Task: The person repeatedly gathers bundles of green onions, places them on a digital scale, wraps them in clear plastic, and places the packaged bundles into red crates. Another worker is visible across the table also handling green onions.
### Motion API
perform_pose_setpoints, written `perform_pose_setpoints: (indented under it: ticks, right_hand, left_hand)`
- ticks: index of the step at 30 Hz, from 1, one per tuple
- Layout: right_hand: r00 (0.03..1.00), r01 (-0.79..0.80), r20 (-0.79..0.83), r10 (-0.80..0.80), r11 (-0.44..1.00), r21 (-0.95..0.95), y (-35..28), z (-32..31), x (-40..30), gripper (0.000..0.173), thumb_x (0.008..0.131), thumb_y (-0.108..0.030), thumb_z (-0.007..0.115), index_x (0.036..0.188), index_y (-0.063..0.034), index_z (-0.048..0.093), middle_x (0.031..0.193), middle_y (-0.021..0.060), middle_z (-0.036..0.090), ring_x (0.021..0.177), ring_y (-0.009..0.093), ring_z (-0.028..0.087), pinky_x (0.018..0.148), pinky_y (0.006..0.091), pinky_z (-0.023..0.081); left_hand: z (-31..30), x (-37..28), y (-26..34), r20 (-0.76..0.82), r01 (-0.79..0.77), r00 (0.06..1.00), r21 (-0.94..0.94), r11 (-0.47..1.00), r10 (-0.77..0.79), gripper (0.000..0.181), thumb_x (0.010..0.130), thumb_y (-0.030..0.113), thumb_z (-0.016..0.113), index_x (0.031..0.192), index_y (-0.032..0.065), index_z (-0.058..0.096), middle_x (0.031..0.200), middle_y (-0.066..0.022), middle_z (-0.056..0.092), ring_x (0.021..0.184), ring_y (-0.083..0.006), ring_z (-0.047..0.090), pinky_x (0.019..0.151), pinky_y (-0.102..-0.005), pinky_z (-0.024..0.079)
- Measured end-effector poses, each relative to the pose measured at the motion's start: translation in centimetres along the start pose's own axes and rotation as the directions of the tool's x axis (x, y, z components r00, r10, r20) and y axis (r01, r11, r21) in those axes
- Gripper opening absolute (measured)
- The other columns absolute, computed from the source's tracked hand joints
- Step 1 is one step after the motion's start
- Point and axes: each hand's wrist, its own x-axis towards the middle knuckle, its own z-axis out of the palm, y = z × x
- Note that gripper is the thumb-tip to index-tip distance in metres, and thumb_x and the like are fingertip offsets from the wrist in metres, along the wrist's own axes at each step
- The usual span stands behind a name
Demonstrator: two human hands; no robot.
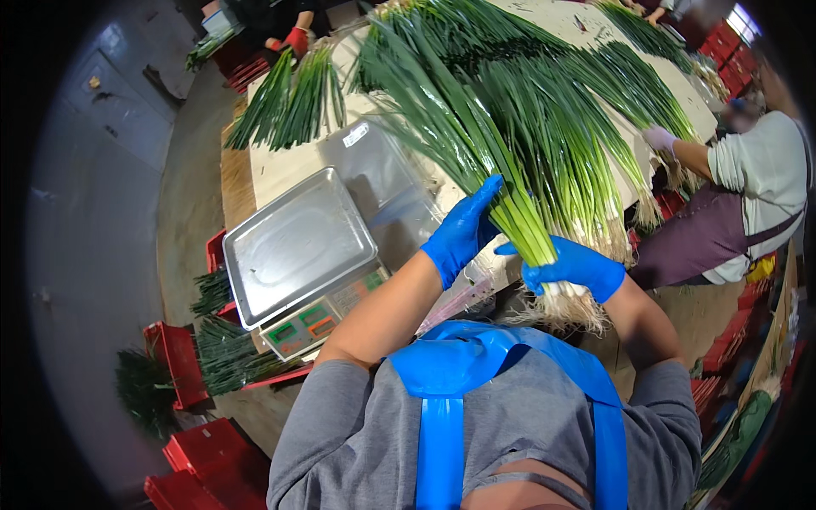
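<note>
A bunch of long green onions (pixel 519 220) slants across the view, leaves to the upper left and pale roots toward my chest. My right hand (pixel 574 268), in a blue glove, grips the bunch just above its white bulbs. My left hand (pixel 465 223), also blue-gloved, is wrapped around the stalks higher up; its fingers are partly hidden. Behind the bunch lies a large pile of green onions (pixel 574 159) on the table. To the left stands a digital scale (pixel 338 306) with a bare metal tray (pixel 299 245) on top. Clear plastic sheets (pixel 389 185) lie beside it.
On the right a co-worker in a purple apron (pixel 695 236) touches other green onions. A red-gloved hand (pixel 296 41) is at the far side, near smaller bunches (pixel 290 102). Red crates (pixel 178 363), some with greens, stand at the lower left. More red crates (pixel 733 338) stand right.
</note>
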Motion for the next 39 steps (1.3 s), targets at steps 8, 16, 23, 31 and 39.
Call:
perform_pose_setpoints:
  ticks: [8,16,23,31,39]
  right_hand:
    - [0.985,0.014,0.149,0.089,0.817,-0.576,-5.8,2.2,4.3,0.057,0.078,-0.024,0.068,0.128,-0.0065,0.046,0.097,0.0088,0.062,0.079,0.012,0.059,0.074,0.0301,0.048]
    - [0.911,0.254,0.383,0.155,0.520,-0.815,-11.8,8.5,16.0,0.045,0.075,-0.029,0.069,0.113,-0.0096,0.054,0.085,0.0106,0.065,0.075,0.019,0.063,0.068,0.0331,0.049]
    - [0.860,0.135,0.364,0.359,0.527,-0.839,-7.6,8.5,28.4,0.054,0.074,-0.018,0.067,0.125,-0.0106,0.050,0.087,0.0098,0.066,0.075,0.016,0.062,0.069,0.0304,0.050]
    - [0.913,0.359,0.369,0.176,0.088,-0.929,-2.9,6.9,32.4,0.081,0.069,-0.014,0.061,0.142,-0.0264,0.027,0.093,0.0179,0.064,0.077,0.032,0.063,0.070,0.0373,0.050]
    - [0.971,0.235,0.234,0.045,-0.035,-0.971,-2.6,8.4,31.1,0.082,0.073,-0.008,0.058,0.143,-0.0277,0.020,0.097,0.0201,0.062,0.084,0.038,0.061,0.072,0.0431,0.049]
  left_hand:
    - [-0.4,-12.6,8.5,-0.135,-0.552,0.822,0.054,0.832,0.554,0.071,0.081,0.044,0.061,0.140,0.0160,0.031,0.138,-0.0167,0.039,0.125,-0.0319,0.040,0.105,-0.0484,0.032]
    - [-6.4,-28.7,15.7,-0.133,-0.902,0.238,0.337,0.269,0.962,0.083,0.076,0.058,0.058,0.140,0.0131,0.030,0.141,-0.0186,0.032,0.128,-0.0378,0.034,0.107,-0.0536,0.026]
    - [-20.7,-44.1,14.4,-0.691,-0.924,0.033,0.255,0.286,0.722,0.043,0.083,0.027,0.063,0.118,0.0043,0.053,0.120,-0.0121,0.056,0.109,-0.0281,0.052,0.097,-0.0451,0.039]
    - [-19.8,-46.5,10.2,0.316,0.640,-0.539,0.757,0.135,0.781,0.068,0.085,0.017,0.062,0.140,0.0001,0.025,0.140,-0.0144,0.034,0.126,-0.0257,0.036,0.106,-0.0418,0.029]
    - [-12.8,-26.6,14.0,0.052,0.608,0.696,0.489,-0.626,0.716,0.107,0.058,0.042,0.078,0.143,0.0083,0.022,0.136,-0.0173,0.038,0.131,-0.0347,0.029,0.109,-0.0558,0.008]
